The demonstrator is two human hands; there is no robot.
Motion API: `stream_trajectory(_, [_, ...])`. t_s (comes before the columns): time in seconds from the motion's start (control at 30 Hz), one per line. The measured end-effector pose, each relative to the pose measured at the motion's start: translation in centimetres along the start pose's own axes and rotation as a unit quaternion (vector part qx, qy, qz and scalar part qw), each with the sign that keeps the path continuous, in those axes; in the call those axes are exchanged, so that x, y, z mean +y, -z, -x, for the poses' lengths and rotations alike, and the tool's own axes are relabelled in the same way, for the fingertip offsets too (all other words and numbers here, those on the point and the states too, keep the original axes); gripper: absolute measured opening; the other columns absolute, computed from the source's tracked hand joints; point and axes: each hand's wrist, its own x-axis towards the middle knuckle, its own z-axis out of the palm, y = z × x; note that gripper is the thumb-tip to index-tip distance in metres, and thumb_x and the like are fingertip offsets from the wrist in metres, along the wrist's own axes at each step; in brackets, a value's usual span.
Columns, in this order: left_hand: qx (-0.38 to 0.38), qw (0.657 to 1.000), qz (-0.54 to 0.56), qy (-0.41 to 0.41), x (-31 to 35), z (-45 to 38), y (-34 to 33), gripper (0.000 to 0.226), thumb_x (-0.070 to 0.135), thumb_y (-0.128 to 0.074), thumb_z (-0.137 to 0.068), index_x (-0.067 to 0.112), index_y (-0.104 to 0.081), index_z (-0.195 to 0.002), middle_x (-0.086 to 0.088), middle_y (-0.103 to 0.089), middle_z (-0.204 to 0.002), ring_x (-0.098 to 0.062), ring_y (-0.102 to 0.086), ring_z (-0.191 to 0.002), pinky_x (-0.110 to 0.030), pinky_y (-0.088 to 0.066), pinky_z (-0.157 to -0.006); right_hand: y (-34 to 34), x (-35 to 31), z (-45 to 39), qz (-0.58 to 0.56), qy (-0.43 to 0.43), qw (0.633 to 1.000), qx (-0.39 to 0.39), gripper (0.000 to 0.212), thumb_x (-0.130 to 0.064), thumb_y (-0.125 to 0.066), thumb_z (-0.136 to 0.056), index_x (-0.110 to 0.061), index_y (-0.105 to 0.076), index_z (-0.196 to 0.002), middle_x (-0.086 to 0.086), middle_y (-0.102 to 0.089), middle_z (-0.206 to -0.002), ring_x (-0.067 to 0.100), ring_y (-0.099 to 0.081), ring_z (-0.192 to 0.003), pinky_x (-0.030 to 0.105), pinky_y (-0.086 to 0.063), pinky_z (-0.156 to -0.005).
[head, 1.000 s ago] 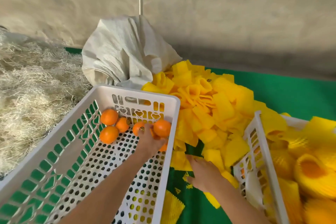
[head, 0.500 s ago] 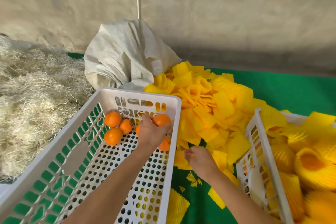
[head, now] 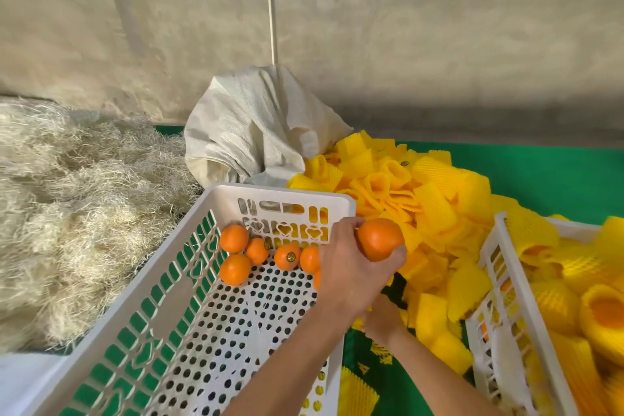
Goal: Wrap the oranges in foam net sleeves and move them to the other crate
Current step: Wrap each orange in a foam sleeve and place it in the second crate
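**Orange lifted clear of the supply crate**

White perforated plastic makes up the near-empty supply crate [head: 189, 324], where five loose oranges [head: 256, 252] sit bunched at the far end. To the right, the second white crate [head: 499, 280] already holds many sleeved fruit. Between the crates lies the heap of yellow foam net sleeves [head: 435, 209] on green matting.

Half a second ago the left hand [head: 351, 267] was down among the fruit; now it has risen over the crate's right rim, fingers curled round one orange [head: 380, 238]. The right hand [head: 383, 319] has slid beneath the left wrist, at the heap's edge; whether it pinches a sleeve cannot be told.

Picking looks done; sleeving this orange appears next.
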Motion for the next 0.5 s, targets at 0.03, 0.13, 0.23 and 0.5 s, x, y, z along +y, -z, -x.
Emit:
stream_trajectory(0.03, [-0.007, 1.0, -0.026, -0.004, 0.0, 0.0, -0.1, 0.074, 0.073, -0.073, -0.069, 0.04, -0.044, -0.129, 0.019, -0.05, -0.122, -0.01, -0.049, -0.112, -0.039, -0.052, -0.096, 0.2, -0.3, 0.2, 0.031, 0.014, 0.999, -0.005, 0.026, -0.023, -0.051, -0.106, -0.003, -0.059, -0.121, 0.013, -0.064, -0.121, 0.025, -0.063, -0.113, 0.03, -0.054, -0.088])
stream_trajectory(0.13, [-0.024, 0.997, -0.079, -0.005, 0.2, -0.8, 0.0, 0.066, 0.073, -0.071, -0.072, 0.041, -0.041, -0.121, 0.02, -0.048, -0.114, 0.0, -0.032, -0.097, -0.042, -0.041, -0.102, 3.0, -1.3, 0.7, 0.008, -0.002, 1.0, 0.018, 0.026, -0.02, -0.05, -0.104, -0.005, -0.06, -0.122, 0.017, -0.064, -0.124, 0.033, -0.062, -0.116, 0.034, -0.049, -0.091])
stream_trajectory(0.23, [-0.045, 0.996, -0.068, 0.033, 0.8, -2.0, -0.1, 0.062, 0.072, -0.07, -0.075, 0.037, -0.042, -0.118, 0.011, -0.054, -0.114, -0.015, -0.05, -0.107, -0.05, -0.04, -0.108, 9.4, -1.4, 1.4, -0.137, -0.03, 0.988, 0.062, 0.012, -0.017, -0.059, -0.1, -0.005, -0.058, -0.101, 0.022, -0.069, -0.101, 0.035, -0.07, -0.09, 0.043, -0.06, -0.084])
stream_trajectory(0.5, [0.032, 0.997, -0.067, -0.011, 2.4, -1.4, -3.7, 0.072, 0.078, -0.064, -0.081, 0.027, -0.054, -0.13, 0.012, -0.062, -0.096, -0.012, -0.045, -0.095, -0.046, -0.042, -0.106, 17.3, -0.1, 8.1, -0.268, 0.086, 0.939, 0.198, 0.03, -0.033, -0.068, -0.096, -0.016, -0.053, -0.076, -0.012, -0.057, -0.059, 0.002, -0.056, -0.055, 0.015, -0.041, -0.048])
